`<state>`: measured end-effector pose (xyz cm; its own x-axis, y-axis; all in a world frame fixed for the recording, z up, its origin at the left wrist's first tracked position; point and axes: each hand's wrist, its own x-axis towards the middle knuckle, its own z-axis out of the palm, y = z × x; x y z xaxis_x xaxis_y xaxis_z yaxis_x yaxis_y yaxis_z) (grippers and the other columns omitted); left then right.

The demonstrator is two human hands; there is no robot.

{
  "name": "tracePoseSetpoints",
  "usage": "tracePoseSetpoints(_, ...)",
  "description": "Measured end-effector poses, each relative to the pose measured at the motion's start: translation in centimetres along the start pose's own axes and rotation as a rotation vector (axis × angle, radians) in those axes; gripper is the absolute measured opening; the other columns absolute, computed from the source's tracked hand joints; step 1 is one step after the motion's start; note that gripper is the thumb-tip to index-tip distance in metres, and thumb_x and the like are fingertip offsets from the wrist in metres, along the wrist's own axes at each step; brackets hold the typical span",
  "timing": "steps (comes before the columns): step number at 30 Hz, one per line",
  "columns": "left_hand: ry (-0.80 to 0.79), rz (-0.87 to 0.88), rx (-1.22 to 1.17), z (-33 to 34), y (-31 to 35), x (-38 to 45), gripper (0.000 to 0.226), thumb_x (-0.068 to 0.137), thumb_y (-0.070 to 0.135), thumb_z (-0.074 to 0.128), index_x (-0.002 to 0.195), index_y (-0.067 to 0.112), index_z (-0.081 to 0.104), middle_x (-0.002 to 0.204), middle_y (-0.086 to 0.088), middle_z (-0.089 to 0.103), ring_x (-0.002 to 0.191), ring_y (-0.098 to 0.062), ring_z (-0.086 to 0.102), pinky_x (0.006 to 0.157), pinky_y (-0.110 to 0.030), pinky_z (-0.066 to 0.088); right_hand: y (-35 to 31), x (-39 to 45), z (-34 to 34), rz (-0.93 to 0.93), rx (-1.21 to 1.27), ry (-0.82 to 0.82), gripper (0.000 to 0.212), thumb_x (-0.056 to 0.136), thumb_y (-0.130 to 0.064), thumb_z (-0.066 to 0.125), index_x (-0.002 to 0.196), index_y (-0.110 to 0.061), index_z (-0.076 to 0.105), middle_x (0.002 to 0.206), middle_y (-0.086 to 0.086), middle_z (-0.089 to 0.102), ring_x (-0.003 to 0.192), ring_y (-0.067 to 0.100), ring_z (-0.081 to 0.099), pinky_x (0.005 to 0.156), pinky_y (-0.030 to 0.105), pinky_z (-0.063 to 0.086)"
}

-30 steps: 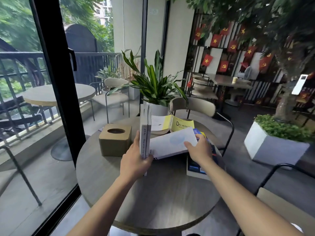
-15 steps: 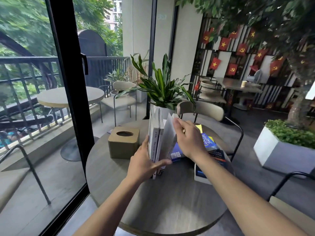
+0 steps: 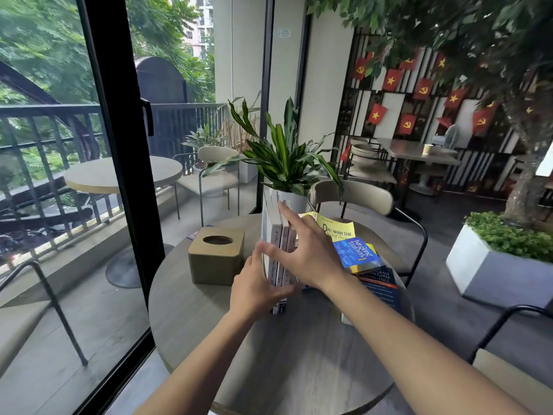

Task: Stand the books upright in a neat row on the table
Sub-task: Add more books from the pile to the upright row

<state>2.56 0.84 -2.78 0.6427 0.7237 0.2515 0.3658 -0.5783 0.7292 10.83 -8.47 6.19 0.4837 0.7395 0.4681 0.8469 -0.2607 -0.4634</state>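
Two or three pale books (image 3: 276,238) stand upright, spines toward me, near the middle of the round grey table (image 3: 239,339). My left hand (image 3: 257,287) presses flat against their left side, low down. My right hand (image 3: 302,253) has its fingers spread over their right side and top edge, holding them together. Lying flat to the right are a yellow book (image 3: 336,230), a blue book (image 3: 356,253) and a dark book (image 3: 380,284).
A tan tissue box (image 3: 217,259) sits just left of the upright books. A potted plant (image 3: 287,169) stands behind them. A chair (image 3: 359,202) is at the far side, another chair (image 3: 508,381) at near right. A glass door frame (image 3: 119,175) runs along the left.
My right hand lifted a pale book from flat, swung it upright and closed it against the book my left hand was holding. The view shifted slightly left.
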Motion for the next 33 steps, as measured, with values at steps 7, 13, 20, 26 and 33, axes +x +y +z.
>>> tracePoseSetpoints(7,0.006,0.036,-0.019,0.6,0.2,-0.1,0.118,0.062,0.058,0.068,0.159,0.02,0.013,0.149,0.001,0.048,0.127,-0.021,0.053,0.091,-0.036,0.046,-0.1,0.0,1.1,-0.011,-0.029,0.101,0.069,0.085,-0.05,0.063,0.147,-0.036,0.036,0.115,0.004,0.055,0.103,0.027,0.06,0.086,0.037,0.051)
tracePoseSetpoints(13,0.026,0.039,-0.074,0.7,0.3,-0.4,0.103,0.067,0.052,0.068,0.156,0.025,0.023,0.137,0.006,0.058,0.117,-0.02,0.06,0.078,-0.029,0.046,0.2,0.0,1.2,-0.009,-0.012,0.059,0.066,0.089,-0.054,0.057,0.147,-0.038,0.032,0.123,0.004,0.053,0.108,0.028,0.06,0.088,0.04,0.052)
tracePoseSetpoints(20,0.049,-0.013,-0.092,1.4,-0.3,0.1,0.089,0.066,0.043,0.07,0.147,0.028,0.035,0.121,0.007,0.063,0.101,-0.02,0.063,0.073,-0.032,0.047,3.9,-0.6,0.6,0.098,0.031,0.214,0.064,0.096,-0.059,0.036,0.152,-0.029,0.029,0.142,0.002,0.046,0.132,0.022,0.042,0.102,0.041,0.042)
tracePoseSetpoints(26,0.046,-0.025,-0.121,1.7,-0.7,0.4,0.089,0.062,0.043,0.069,0.144,0.029,0.037,0.115,0.007,0.064,0.093,-0.018,0.059,0.074,-0.032,0.045,9.5,-0.5,-0.5,0.216,-0.448,0.194,0.077,0.091,-0.068,0.031,0.154,-0.024,0.023,0.15,0.017,0.035,0.136,0.034,0.033,0.106,0.046,0.036)
tracePoseSetpoints(33,0.037,-0.051,-0.109,1.7,-1.0,0.8,0.088,0.064,0.037,0.074,0.144,0.021,0.041,0.109,0.005,0.063,0.087,-0.016,0.054,0.068,-0.029,0.039,13.9,-1.2,0.0,0.556,-0.587,-0.027,0.081,0.085,-0.075,0.034,0.15,-0.028,0.029,0.148,0.015,0.037,0.134,0.033,0.031,0.104,0.049,0.027)
